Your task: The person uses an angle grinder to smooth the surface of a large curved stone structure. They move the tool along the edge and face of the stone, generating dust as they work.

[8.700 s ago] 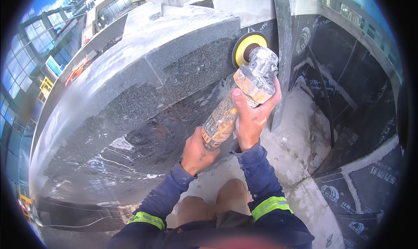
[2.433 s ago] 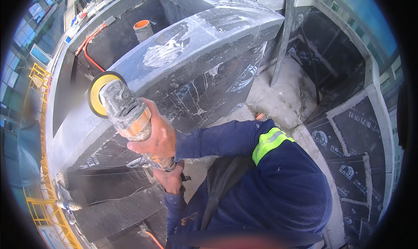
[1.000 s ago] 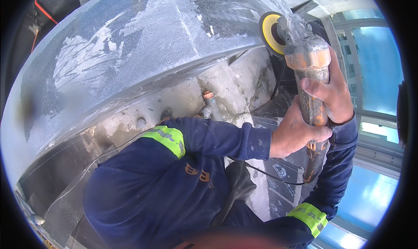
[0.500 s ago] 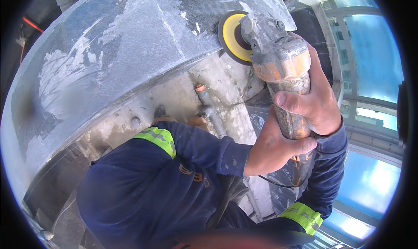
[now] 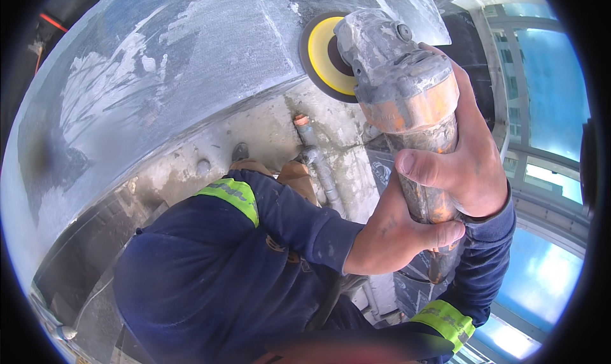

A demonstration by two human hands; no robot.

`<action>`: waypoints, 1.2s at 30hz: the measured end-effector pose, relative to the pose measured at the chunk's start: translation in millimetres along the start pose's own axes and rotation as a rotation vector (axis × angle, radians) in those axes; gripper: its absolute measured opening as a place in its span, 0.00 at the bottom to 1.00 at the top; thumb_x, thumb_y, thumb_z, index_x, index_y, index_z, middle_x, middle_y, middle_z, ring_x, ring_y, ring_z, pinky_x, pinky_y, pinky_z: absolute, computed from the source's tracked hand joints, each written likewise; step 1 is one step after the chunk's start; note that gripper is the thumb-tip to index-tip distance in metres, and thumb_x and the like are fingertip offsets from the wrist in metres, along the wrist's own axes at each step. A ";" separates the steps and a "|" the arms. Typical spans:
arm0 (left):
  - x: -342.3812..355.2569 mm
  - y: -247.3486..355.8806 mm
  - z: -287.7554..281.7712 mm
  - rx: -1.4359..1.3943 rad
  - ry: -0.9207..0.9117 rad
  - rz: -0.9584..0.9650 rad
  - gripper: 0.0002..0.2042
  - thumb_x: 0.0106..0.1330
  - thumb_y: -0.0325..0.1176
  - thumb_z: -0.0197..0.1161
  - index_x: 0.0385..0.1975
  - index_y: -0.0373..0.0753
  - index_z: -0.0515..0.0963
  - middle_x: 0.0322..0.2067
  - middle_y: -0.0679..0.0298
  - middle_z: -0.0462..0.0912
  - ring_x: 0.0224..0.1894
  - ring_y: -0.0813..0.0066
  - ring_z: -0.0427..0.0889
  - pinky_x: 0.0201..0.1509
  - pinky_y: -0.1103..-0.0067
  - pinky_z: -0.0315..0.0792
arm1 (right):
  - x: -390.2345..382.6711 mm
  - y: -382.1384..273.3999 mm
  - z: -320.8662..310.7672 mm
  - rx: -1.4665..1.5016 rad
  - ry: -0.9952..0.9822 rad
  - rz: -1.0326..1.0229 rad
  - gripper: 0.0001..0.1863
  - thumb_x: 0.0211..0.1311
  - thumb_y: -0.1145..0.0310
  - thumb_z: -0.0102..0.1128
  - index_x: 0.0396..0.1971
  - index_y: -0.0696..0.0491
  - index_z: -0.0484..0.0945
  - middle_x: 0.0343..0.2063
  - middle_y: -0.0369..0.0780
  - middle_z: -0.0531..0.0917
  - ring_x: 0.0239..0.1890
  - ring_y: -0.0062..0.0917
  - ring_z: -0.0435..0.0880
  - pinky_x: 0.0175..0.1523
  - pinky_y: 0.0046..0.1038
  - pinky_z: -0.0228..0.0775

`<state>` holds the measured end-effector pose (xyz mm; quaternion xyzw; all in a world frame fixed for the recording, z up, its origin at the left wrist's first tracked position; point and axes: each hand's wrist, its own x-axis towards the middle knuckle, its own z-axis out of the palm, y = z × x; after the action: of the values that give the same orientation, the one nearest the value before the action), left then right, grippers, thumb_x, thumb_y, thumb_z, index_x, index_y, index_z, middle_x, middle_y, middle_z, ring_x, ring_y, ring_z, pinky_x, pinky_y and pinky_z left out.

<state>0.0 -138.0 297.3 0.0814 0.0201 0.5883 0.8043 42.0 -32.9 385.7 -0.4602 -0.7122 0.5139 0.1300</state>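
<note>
Blue panes (image 5: 554, 103) are seen at right in the head view, a curved grey slab (image 5: 210, 52) at upper left. Between them an angle grinder (image 5: 407, 106) is gripped by both hands, the left hand (image 5: 394, 231) lower, the right hand (image 5: 468, 157) nearer its head; its yellow disc (image 5: 322, 58) is held at the slab's edge.

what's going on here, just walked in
A person grips a dusty grey-and-orange power tool with both bare hands: the right hand nearer its head, the left hand farther back. Its yellow-and-black disc overlaps the edge of a curved grey slab in view; whether they touch, or the disc is spinning, I can't tell.
</note>
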 end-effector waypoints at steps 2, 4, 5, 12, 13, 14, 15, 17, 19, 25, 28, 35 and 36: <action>-8.4 3.5 -1.5 -0.035 -0.004 0.025 0.48 0.62 0.28 0.72 0.72 0.36 0.40 0.58 0.58 0.67 0.60 0.70 0.72 0.60 0.71 0.72 | -0.9 -2.4 7.8 -0.054 -0.007 -0.007 0.63 0.39 0.54 0.82 0.71 0.63 0.52 0.62 0.50 0.70 0.66 0.38 0.69 0.71 0.36 0.56; -10.1 3.4 -2.6 -0.035 -0.007 0.040 0.47 0.62 0.28 0.72 0.72 0.35 0.40 0.59 0.57 0.66 0.61 0.70 0.71 0.61 0.71 0.71 | -1.2 -3.5 10.5 -0.078 -0.007 0.002 0.62 0.39 0.54 0.81 0.71 0.63 0.52 0.62 0.50 0.70 0.66 0.38 0.69 0.71 0.36 0.56; -9.2 2.8 -3.3 -0.026 -0.009 0.037 0.47 0.62 0.27 0.71 0.72 0.35 0.40 0.59 0.57 0.65 0.61 0.69 0.70 0.61 0.70 0.71 | -1.0 -2.9 10.4 -0.078 -0.003 0.013 0.62 0.39 0.54 0.81 0.71 0.63 0.52 0.62 0.50 0.70 0.66 0.38 0.69 0.71 0.36 0.56; 12.2 -9.6 -7.5 0.073 -0.007 0.108 0.46 0.61 0.26 0.71 0.70 0.31 0.42 0.60 0.54 0.63 0.62 0.67 0.68 0.64 0.68 0.68 | -0.8 2.3 -6.8 -0.022 0.070 0.116 0.54 0.44 0.65 0.77 0.70 0.61 0.54 0.57 0.46 0.74 0.60 0.32 0.73 0.67 0.33 0.63; 14.1 -10.3 -8.2 0.055 -0.016 0.108 0.46 0.61 0.27 0.72 0.70 0.31 0.42 0.60 0.54 0.63 0.62 0.66 0.68 0.65 0.68 0.67 | -0.3 1.1 -9.1 -0.023 0.074 0.118 0.54 0.44 0.65 0.77 0.70 0.61 0.54 0.57 0.46 0.74 0.60 0.32 0.73 0.67 0.33 0.63; 17.7 -10.4 -7.9 0.046 -0.008 0.089 0.46 0.60 0.27 0.72 0.70 0.31 0.42 0.61 0.53 0.62 0.63 0.66 0.67 0.66 0.67 0.66 | 1.2 0.0 -12.3 -0.030 0.074 0.140 0.54 0.44 0.65 0.77 0.70 0.61 0.54 0.57 0.46 0.74 0.60 0.33 0.73 0.67 0.33 0.62; 16.1 -9.6 -8.9 0.036 -0.004 0.054 0.46 0.60 0.27 0.72 0.70 0.31 0.42 0.61 0.53 0.62 0.64 0.65 0.66 0.67 0.67 0.66 | 0.4 -0.2 -10.5 -0.019 0.124 0.160 0.54 0.44 0.64 0.77 0.70 0.61 0.54 0.57 0.47 0.74 0.60 0.33 0.73 0.67 0.33 0.62; 13.0 -6.8 -9.0 0.062 -0.016 0.082 0.47 0.61 0.27 0.72 0.71 0.31 0.41 0.61 0.53 0.61 0.65 0.65 0.65 0.68 0.66 0.64 | 0.3 0.6 -7.0 -0.027 0.103 0.136 0.56 0.41 0.58 0.78 0.69 0.60 0.55 0.56 0.47 0.74 0.59 0.34 0.73 0.66 0.33 0.62; 3.8 -2.4 -9.3 0.068 -0.016 0.060 0.48 0.61 0.27 0.72 0.71 0.32 0.40 0.62 0.53 0.61 0.66 0.65 0.64 0.69 0.66 0.63 | -2.0 4.8 2.5 -0.032 0.114 0.078 0.57 0.40 0.55 0.79 0.69 0.60 0.55 0.56 0.47 0.74 0.59 0.35 0.74 0.66 0.34 0.62; -3.4 1.4 -5.6 -0.005 -0.011 0.014 0.49 0.61 0.27 0.71 0.72 0.33 0.38 0.63 0.54 0.60 0.67 0.65 0.62 0.69 0.66 0.63 | -3.8 2.9 10.0 -0.041 0.105 0.047 0.61 0.39 0.51 0.81 0.70 0.61 0.54 0.59 0.48 0.72 0.62 0.36 0.72 0.68 0.35 0.61; 5.7 -0.1 -8.1 -0.006 -0.026 0.016 0.49 0.61 0.26 0.72 0.72 0.33 0.38 0.63 0.54 0.58 0.67 0.65 0.62 0.69 0.65 0.63 | 1.7 -5.4 0.8 -0.101 0.099 0.155 0.63 0.38 0.50 0.81 0.71 0.62 0.52 0.61 0.48 0.70 0.64 0.36 0.70 0.69 0.36 0.60; -4.3 -3.5 -4.5 0.185 0.054 0.137 0.47 0.62 0.25 0.70 0.71 0.33 0.38 0.59 0.54 0.62 0.64 0.67 0.66 0.65 0.67 0.67 | -6.9 5.7 9.1 0.018 0.081 0.020 0.61 0.40 0.50 0.80 0.70 0.62 0.53 0.61 0.48 0.70 0.63 0.36 0.71 0.69 0.36 0.60; -6.2 -3.2 -4.3 0.291 0.045 0.157 0.47 0.62 0.24 0.70 0.71 0.34 0.38 0.59 0.54 0.63 0.63 0.67 0.66 0.64 0.68 0.67 | -7.5 5.3 10.1 0.074 0.074 0.003 0.62 0.40 0.50 0.80 0.70 0.62 0.53 0.61 0.48 0.70 0.63 0.36 0.71 0.69 0.36 0.60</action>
<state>0.5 -144.3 292.1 0.1851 0.1169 0.6419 0.7349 42.2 -44.7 378.9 -0.4746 -0.6867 0.5229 0.1725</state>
